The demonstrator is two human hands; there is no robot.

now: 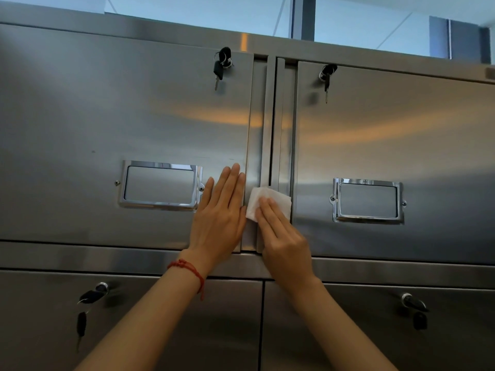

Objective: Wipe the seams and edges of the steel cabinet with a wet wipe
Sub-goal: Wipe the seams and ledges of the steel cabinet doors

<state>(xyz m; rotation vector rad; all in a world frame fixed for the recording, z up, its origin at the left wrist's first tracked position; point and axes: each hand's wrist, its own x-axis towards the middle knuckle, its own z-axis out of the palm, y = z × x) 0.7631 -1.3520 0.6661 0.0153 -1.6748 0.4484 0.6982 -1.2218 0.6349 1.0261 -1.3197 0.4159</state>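
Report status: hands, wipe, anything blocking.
Left hand flat on left door. Right hand pressing wipe on centre seam. Seam above unobstructed; keys hang off to the side.

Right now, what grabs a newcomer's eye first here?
Two bare hands meet at the middle seam between the upper doors of the steel cabinet: the right hand presses a white wipe onto the seam, while the left hand lies flat on the left door beside it. A red bracelet rings the left wrist. Keys hang from the lock near the top of the left door.
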